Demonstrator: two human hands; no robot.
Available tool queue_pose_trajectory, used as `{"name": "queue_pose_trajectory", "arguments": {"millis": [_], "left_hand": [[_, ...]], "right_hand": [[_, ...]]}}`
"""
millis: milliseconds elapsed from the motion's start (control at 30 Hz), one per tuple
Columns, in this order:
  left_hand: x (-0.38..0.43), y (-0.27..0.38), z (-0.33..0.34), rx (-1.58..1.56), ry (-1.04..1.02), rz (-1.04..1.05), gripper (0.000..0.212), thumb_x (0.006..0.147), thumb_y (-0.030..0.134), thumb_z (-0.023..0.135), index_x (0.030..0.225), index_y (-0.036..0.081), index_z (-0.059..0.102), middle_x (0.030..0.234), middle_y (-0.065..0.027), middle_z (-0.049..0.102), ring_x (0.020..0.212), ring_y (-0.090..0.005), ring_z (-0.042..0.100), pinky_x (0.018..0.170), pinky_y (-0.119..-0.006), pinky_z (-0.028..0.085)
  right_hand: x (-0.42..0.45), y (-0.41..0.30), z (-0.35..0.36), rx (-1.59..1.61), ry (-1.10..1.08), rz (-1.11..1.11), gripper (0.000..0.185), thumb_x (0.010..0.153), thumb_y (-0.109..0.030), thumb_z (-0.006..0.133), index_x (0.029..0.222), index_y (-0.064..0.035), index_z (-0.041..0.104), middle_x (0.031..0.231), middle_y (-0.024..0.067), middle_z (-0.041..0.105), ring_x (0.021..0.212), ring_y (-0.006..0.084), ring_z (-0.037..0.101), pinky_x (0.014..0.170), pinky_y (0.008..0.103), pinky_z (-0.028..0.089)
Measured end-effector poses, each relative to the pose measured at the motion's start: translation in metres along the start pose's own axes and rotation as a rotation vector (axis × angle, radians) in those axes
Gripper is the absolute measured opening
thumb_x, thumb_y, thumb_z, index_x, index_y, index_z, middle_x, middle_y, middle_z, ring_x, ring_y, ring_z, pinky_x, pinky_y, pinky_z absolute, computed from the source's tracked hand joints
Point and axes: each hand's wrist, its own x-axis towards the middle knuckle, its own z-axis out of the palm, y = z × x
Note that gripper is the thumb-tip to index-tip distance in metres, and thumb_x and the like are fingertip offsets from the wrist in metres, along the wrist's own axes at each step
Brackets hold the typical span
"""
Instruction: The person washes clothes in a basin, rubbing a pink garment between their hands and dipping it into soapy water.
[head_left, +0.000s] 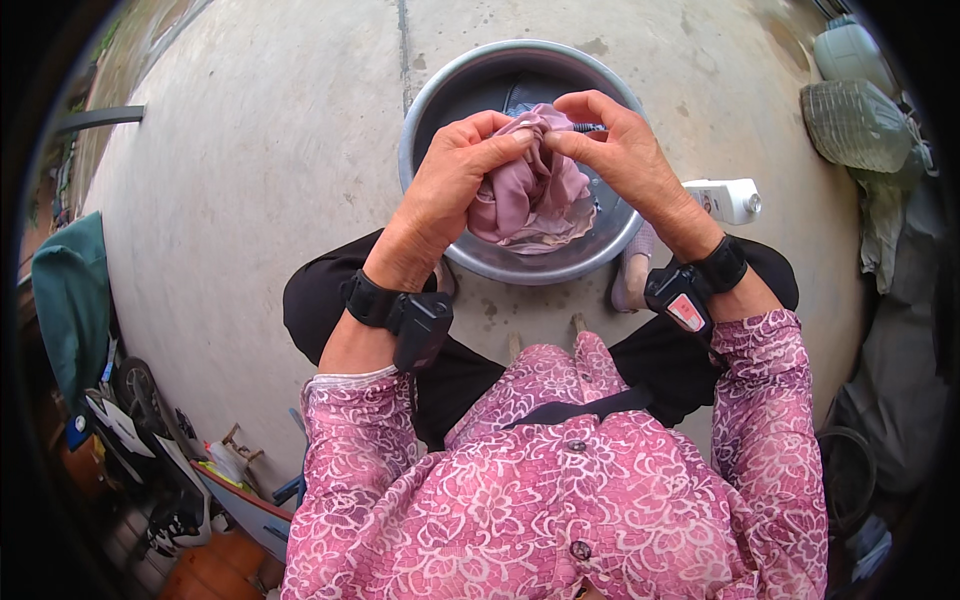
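Note:
A bunched mauve-pink cloth garment (517, 187) hangs from both hands over a round grey metal-look basin (525, 274) on the floor. My left hand (469, 161) pinches its upper folds between thumb and fingers. My right hand (611, 142) has its thumb and a fingertip at the garment's top edge; the forefinger is raised and curved away from the cloth. Blue patterned cloth and a dark ridged strip show in the basin behind the garment. Folds hide much of the basin's bottom. Each wrist carries a black strapped device.
A white plastic bottle (731, 201) lies on the concrete floor right of the basin. Large plastic jugs (855, 124) and grey sheeting stand along the right edge. At the left are a green cloth (71, 300), a small wheel (139, 390) and assorted items. My knees flank the basin's near side.

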Motion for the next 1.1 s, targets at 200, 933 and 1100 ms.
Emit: {"name": "queue_pose_trajectory", "arguments": {"millis": [200, 933, 1100], "left_hand": [[-0.006, 0.012, -0.001, -0.376, 0.064, 0.097, 0.013, 0.090, 0.015, 0.050, 0.094, 0.002, 0.055, 0.088, -0.0071, 0.062, 0.077, -0.0112, 0.061, 0.070, -0.023, 0.051], [-0.004, -0.002, -0.016, -0.311, 0.306, 0.012, 0.028, 0.089, 0.018, 0.054, 0.106, -0.003, 0.058, 0.099, -0.0089, 0.061, 0.090, -0.0134, 0.058, 0.082, -0.026, 0.047], [0.001, -0.006, -0.002, -0.190, 0.247, -0.039, 0.029, 0.091, 0.030, 0.053, 0.098, 0.003, 0.055, 0.094, -0.0075, 0.059, 0.084, -0.0112, 0.057, 0.077, -0.025, 0.048]], "right_hand": [[-0.012, -0.006, 0.021, 0.020, -0.175, -0.195, 0.047, 0.076, -0.019, 0.067, 0.115, 0.0014, 0.050, 0.103, 0.0122, 0.057, 0.095, 0.0224, 0.057, 0.081, 0.0317, 0.046], [0.000, -0.006, -0.007, 0.869, 0.073, 0.404, 0.027, 0.093, -0.027, 0.050, 0.095, -0.0018, 0.059, 0.090, 0.0059, 0.062, 0.079, 0.0130, 0.060, 0.069, 0.0264, 0.049], [-0.004, -0.026, -0.002, 0.810, -0.035, 0.400, 0.041, 0.092, -0.038, 0.046, 0.099, -0.0003, 0.060, 0.087, 0.0078, 0.063, 0.079, 0.0143, 0.060, 0.069, 0.0242, 0.048]]}}
